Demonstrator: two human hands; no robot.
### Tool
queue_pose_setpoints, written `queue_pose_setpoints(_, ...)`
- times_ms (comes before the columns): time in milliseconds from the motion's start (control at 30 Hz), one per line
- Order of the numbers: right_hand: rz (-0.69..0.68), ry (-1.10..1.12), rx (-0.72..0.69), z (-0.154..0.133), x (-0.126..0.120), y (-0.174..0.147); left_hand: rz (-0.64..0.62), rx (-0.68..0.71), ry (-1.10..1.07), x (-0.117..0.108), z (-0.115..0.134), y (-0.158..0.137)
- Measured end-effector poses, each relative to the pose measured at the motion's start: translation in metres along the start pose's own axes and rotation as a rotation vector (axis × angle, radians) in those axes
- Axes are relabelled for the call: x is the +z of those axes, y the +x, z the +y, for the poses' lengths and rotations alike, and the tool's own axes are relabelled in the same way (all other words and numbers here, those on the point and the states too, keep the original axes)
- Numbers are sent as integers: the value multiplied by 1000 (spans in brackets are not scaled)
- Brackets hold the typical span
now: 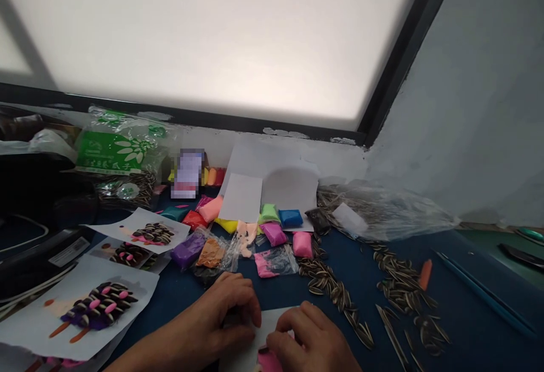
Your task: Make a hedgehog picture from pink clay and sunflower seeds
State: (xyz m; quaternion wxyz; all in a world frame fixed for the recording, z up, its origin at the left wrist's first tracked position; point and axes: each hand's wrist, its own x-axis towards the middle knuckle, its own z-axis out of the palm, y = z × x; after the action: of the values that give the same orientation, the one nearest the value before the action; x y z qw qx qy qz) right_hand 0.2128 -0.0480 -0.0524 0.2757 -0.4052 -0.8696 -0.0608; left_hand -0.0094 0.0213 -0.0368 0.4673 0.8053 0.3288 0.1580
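Note:
A white sheet of paper (272, 321) lies in front of me at the bottom edge, with pink clay (268, 362) on it. A dark sunflower seed (266, 350) rests at the top of the clay. My right hand (312, 335) bends over the clay with its fingers pinched together; what is between them, if anything, is hidden. On the paper's left side, my left hand (229, 318) hovers with curved fingers, thumb and forefinger apart and nothing seen between them. Loose sunflower seeds (335, 292) are spread beyond my right hand.
Finished-looking seed-and-clay pictures (76, 304) lie at left. Clay packets (274, 233) cluster ahead. A seed bag (123, 156) and a phone (188, 173) stand behind them. At right are another clear bag (382, 207), tweezers (393, 335) and a blue pen-like tool (484, 292).

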Motion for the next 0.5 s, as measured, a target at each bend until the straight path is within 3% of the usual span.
queue_pose_setpoints(133,31,-39,39,10,-6,1,43,13,18,5,-7,2)
queue_pose_setpoints(267,-23,-48,117,24,-12,2,105,52,207,6,-16,2)
queue_pose_setpoints(500,-312,-205,345,50,-37,8,135,-68,364,4,-10,3)
